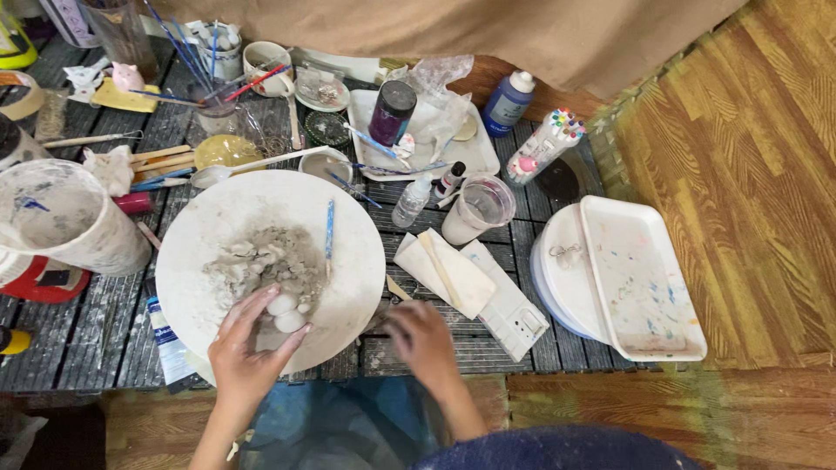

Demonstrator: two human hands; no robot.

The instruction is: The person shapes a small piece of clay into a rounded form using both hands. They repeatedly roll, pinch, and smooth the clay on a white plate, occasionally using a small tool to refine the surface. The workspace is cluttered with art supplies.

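Left hand [248,344] lies at the near edge of the round white board [348,235], fingers curled loosely over small pale clay lumps [286,312]; it touches them, though a firm grasp cannot be confirmed. The lumps sit at the near end of a grey clay heap [257,261] spread across the board's middle. Right hand [424,339] rests just beside the board's right edge on the dark slatted table [104,322]; it is blurred, and whether it is clenched or released cannot be told.

A blue-handled tool [329,231] lies on the board beside the heap. To the right, a flat wooden stick [440,265] rests on a white folded sheet [444,274]. Further right, a white rectangular tray [640,278], paint-flecked inside, sits across a round white lidded tub [562,261].

Mid-distance: a clear plastic cup [477,209] holding cloudy liquid, a small spray bottle [411,200], and a large smeared bucket [61,218] at left.

Far side: a white tray [475,157] carrying a dark jar [392,111] and crumpled plastic, a blue bottle [508,102], a pack of markers [547,144], and a cup of brushes [213,109].
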